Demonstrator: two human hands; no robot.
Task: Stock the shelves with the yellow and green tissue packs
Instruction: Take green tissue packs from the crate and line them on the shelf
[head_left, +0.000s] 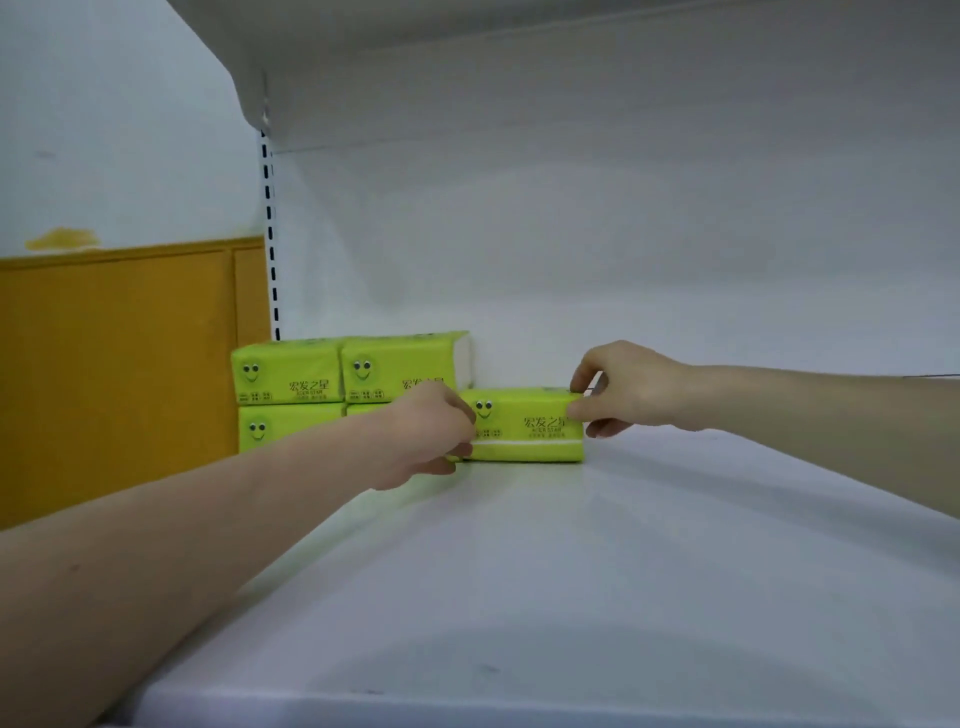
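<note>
White shelf (623, 545), green tissue pack (524, 434) marked 宏发之星, left hand (431, 431) and right hand (628, 387) gripping its ends

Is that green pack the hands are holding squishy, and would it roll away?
Probably squishy: the pack looks like thin plastic wrap round tissues. Likely light, since the left hand and right hand hold it just by its ends. It shouldn't roll: it has flat sides and seems to rest on the shelf.

A shop: white slotted-upright shelf (623, 545) stocked with identical tissue packs (291, 376).
</note>
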